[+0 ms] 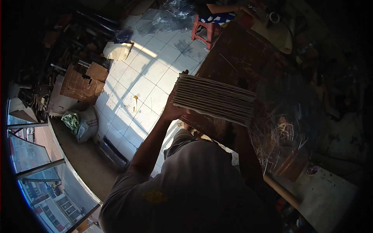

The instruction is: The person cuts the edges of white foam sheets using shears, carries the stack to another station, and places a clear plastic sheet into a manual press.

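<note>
Up close, both hands hold a stack [213, 99] of thin flat sheets above a brown table [237, 58].

Left hand [173, 106] clamps the stack's nine o'clock end, thumb on top, fingers curled beneath; right hand [248, 116] is at the three o'clock end in shadow, its fingers too dark to read. Sheets look pale, stiff, card-like, edges layered in fine lines. Pale straw-like strands [272, 143] lie at five o'clock; white glossy floor tiles [147, 77] at ten.

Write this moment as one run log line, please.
left hand: grips end of stack of flat sheets | right hand: hidden behind stack | stack: held over brown table | nearby: clear plastic bag
</note>
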The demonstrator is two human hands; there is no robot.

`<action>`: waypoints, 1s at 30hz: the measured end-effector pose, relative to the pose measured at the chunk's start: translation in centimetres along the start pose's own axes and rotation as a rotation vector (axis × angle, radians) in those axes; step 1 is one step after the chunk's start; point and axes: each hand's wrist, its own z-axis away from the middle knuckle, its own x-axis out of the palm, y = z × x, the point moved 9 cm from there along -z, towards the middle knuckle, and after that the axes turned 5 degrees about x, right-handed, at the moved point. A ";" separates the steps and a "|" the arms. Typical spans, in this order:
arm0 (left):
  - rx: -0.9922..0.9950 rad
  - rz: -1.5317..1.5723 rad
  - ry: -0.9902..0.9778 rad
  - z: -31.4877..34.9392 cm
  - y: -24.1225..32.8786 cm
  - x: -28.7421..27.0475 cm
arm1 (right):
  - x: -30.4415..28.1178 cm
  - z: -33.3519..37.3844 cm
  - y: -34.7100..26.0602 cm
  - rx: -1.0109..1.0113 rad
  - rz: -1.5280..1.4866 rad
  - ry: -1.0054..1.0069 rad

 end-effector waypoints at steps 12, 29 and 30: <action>0.014 -0.073 0.062 1.6 -1.3 -1.2 | 6.0 4.1 -6.3 0.069 0.719 0.007; -0.492 0.283 -0.174 0.1 -9.9 -4.2 | 0.0 0.1 -5.1 0.212 1.047 0.199; -0.540 0.460 -0.095 -0.3 -11.1 -3.5 | 0.5 -0.1 -5.3 0.207 1.120 0.197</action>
